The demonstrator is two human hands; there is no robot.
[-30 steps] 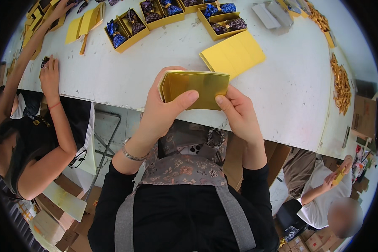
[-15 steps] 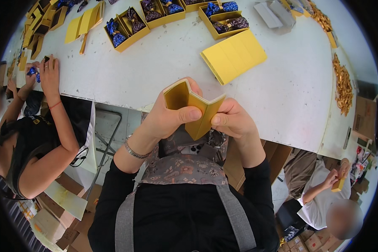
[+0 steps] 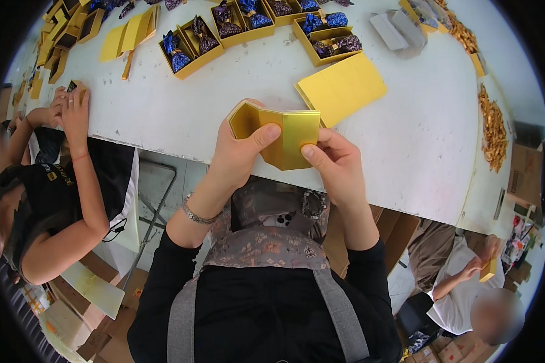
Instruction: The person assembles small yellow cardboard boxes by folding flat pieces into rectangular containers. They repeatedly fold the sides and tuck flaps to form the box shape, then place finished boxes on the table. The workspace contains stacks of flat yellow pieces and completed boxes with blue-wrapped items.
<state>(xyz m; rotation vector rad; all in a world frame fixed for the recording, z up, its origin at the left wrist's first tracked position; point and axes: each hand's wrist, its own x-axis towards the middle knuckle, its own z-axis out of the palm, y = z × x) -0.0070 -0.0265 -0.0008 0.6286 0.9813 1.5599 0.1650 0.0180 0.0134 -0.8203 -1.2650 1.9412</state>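
Observation:
Between my two hands, above the table's near edge, is a creased gold cardboard piece (image 3: 300,140), bent along its fold lines into several panels. My left hand (image 3: 236,154) grips its left side, thumb on the inner face and fingers behind. The right panel is pinched by my right hand (image 3: 340,162), with the thumb in front near the lower corner and the fingers behind. Just beyond my right hand lies a flat stack of yellow cardboard pieces (image 3: 348,85) on the white table (image 3: 224,91).
Gold boxes (image 3: 201,65) with blue and dark patterned cloth bundles line the far side. Folded yellow card (image 3: 130,35) is at the far left, gold ribbon pieces (image 3: 493,130) at the right. A co-worker's hands (image 3: 72,112) work at left; another person (image 3: 463,272) sits at right.
The cardboard piece has been raised slightly and turned, its right panel now opened out flatter toward me. Both my hands have moved a little away from my body.

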